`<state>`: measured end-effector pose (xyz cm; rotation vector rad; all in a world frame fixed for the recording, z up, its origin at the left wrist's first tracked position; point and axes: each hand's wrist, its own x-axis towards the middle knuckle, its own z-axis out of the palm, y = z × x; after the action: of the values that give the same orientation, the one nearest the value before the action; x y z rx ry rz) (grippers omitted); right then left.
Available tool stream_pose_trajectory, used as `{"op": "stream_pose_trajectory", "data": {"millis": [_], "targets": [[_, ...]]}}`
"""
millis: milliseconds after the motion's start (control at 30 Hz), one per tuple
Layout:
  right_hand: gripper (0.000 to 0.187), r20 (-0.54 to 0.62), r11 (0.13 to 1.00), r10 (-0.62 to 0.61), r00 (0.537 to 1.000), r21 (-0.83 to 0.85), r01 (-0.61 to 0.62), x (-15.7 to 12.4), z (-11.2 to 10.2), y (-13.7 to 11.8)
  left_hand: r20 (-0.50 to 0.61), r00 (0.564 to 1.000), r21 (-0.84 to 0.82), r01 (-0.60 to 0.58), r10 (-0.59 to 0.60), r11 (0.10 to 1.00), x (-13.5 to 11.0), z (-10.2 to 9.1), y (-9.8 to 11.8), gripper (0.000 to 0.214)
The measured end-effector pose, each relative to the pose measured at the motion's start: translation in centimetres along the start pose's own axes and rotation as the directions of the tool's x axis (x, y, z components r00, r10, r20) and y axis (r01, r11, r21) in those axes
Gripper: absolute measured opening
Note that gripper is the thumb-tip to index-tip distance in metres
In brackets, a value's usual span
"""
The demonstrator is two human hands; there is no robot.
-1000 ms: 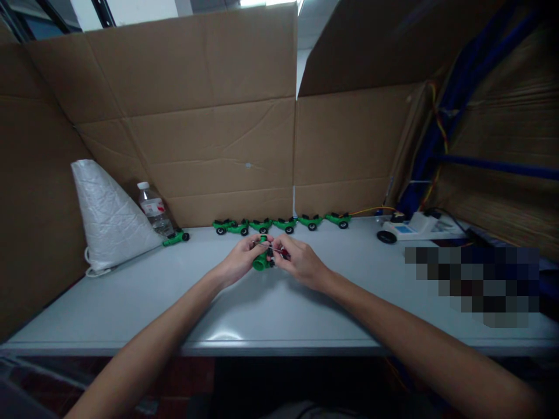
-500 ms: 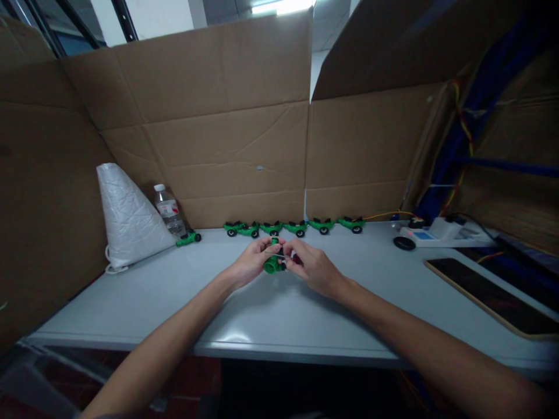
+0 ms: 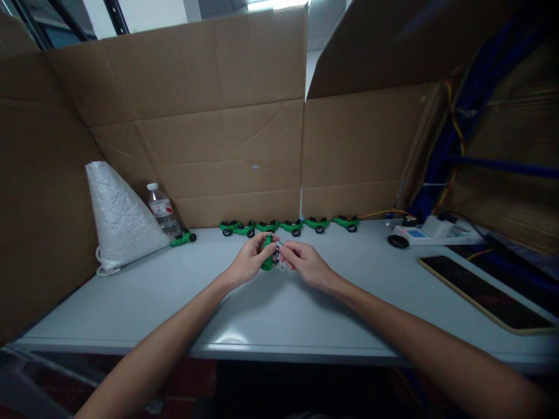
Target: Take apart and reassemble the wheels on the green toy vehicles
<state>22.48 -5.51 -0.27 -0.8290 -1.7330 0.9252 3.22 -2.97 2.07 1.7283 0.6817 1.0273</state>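
In front of me, above the table, my left hand (image 3: 252,256) is closed around a green toy vehicle (image 3: 267,256), thumb on its near side. The toy stands roughly upright, and dark and pale small parts show along its right side. My right hand (image 3: 305,262) is closed in a pinch just right of the toy. Between its fingertips is a thin-shafted screwdriver (image 3: 280,243), its handle mostly hidden by the fingers. Both hands' fingertips nearly meet at the toy, so the exact contact is hard to see.
Several green toy vehicles (image 3: 292,227) with black wheels line the back of the white table (image 3: 244,314). Another toy (image 3: 183,237) lies by a water bottle (image 3: 162,208) and a white wrapped bundle (image 3: 120,221). Rightward are a black ring (image 3: 398,241), power strip (image 3: 437,231) and phone (image 3: 484,294). Cardboard walls (image 3: 218,139) surround the table.
The screwdriver's shaft, lying across the toy before, now points up and left beside it. The right hand has tilted, and the toy has turned slightly in the left hand. The view shifted a little.
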Motion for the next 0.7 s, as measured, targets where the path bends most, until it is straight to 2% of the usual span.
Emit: {"op": "stream_pose_trajectory", "data": {"millis": [200, 367, 467, 567, 700], "targets": [[0.032, -0.07, 0.997, -0.063, 0.996, -0.052, 0.06, 0.0, -0.2, -0.1, -0.017, 0.999, -0.048, 0.037, -0.038, 0.998, -0.1, 0.3, 0.5, 0.042], [0.016, -0.122, 0.981, -0.132, 0.984, -0.158, 0.112, -0.4, -0.1, -0.7, -0.009, 0.997, -0.092, 0.081, -0.082, 0.992, -0.2, 0.4, 0.7, 0.044], [0.009, -0.14, 0.962, -0.179, 0.974, -0.234, 0.143, -0.5, -0.4, -0.8, -0.047, 0.994, -0.088, 0.092, -0.096, 0.992, 0.0, -0.1, 0.5, 0.045], [0.007, -0.081, 0.917, -0.2, 0.976, -0.367, 0.158, -0.4, -1.2, -0.4, -0.118, 0.987, -0.088, 0.1, -0.111, 0.991, 0.2, -0.9, 0.3, 0.048], [0.009, 0.074, 0.779, -0.154, 0.985, -0.604, 0.167, -0.2, -2.3, 0.6, -0.227, 0.969, -0.072, 0.084, -0.098, 0.994, 0.5, -1.7, -0.3, 0.047]]}}
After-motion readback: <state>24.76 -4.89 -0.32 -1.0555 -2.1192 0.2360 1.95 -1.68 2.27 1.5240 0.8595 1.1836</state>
